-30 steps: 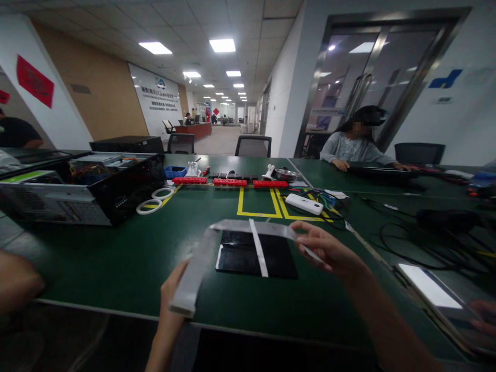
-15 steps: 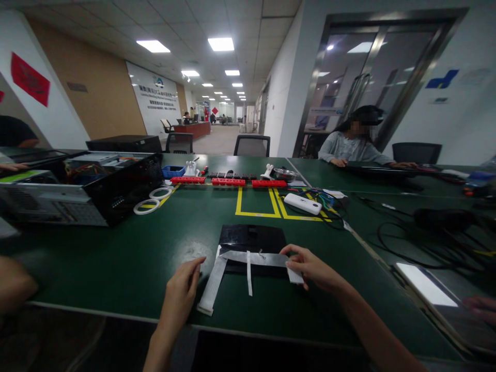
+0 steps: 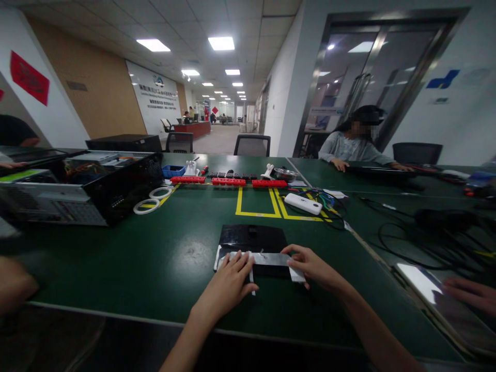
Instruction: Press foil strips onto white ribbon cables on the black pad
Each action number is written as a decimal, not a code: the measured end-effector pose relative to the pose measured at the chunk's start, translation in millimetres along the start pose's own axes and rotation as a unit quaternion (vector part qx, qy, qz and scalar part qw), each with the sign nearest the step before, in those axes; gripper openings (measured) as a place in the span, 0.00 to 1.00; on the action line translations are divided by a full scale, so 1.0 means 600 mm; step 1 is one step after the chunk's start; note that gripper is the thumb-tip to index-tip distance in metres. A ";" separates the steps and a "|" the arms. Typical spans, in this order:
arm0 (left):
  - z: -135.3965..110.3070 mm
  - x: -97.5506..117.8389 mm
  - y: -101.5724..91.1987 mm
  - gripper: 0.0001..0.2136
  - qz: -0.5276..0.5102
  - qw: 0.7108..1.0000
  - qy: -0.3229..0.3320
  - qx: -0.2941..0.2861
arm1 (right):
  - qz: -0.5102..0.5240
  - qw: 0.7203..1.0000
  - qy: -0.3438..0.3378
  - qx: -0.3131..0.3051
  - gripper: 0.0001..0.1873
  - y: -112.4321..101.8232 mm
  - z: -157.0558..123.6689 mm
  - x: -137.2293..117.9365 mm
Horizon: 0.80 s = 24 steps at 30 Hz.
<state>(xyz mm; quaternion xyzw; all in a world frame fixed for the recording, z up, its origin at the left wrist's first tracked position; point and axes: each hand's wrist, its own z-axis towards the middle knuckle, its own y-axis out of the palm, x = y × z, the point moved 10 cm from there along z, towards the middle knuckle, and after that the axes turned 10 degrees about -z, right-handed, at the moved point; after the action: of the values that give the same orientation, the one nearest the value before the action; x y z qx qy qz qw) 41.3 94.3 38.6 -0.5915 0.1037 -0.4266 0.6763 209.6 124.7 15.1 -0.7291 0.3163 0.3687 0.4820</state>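
A flat black panel (image 3: 251, 237) lies on the green table (image 3: 155, 258) in front of me. Across its near edge runs a grey-white strip (image 3: 269, 259) with a thin white cross strip. My left hand (image 3: 228, 284) lies flat on the strip's left part, fingers stretched out. My right hand (image 3: 312, 266) pinches the strip's right end against the table, fingers curled.
An open black computer case (image 3: 89, 188) stands at the left, with two white tape rings (image 3: 153, 200) beside it. Yellow floor-tape boxes (image 3: 258, 204), red blocks (image 3: 228, 181) and a white device (image 3: 304, 203) lie further back. Cables (image 3: 418, 237) spread at the right. A person sits across the far table (image 3: 354, 142); other hands show at both edges.
The strip came down from the air onto the black panel's near edge. My left hand let go of its hanging end and moved right to press flat on it.
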 end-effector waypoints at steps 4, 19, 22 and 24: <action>-0.002 -0.002 0.014 0.30 -0.002 1.000 -0.016 -0.013 | 0.002 1.000 -0.004 -0.003 0.24 0.001 0.001 0.000; -0.005 0.000 0.032 0.33 0.022 0.998 -0.008 -0.055 | -0.115 0.993 -0.001 0.023 0.18 -0.007 0.005 0.011; -0.005 -0.005 0.034 0.33 0.029 0.997 -0.015 -0.064 | -0.132 0.991 -0.003 0.024 0.17 -0.006 0.006 0.010; -0.005 -0.007 0.035 0.33 0.032 0.997 -0.018 -0.065 | -0.138 0.990 -0.003 0.024 0.17 -0.007 0.006 0.010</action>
<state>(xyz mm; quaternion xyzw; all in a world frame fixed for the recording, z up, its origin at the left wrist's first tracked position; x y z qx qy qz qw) 46.3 94.0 17.8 -0.6377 0.1382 -0.3866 0.6517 215.1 128.8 11.0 -0.7526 0.2200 0.2935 0.5469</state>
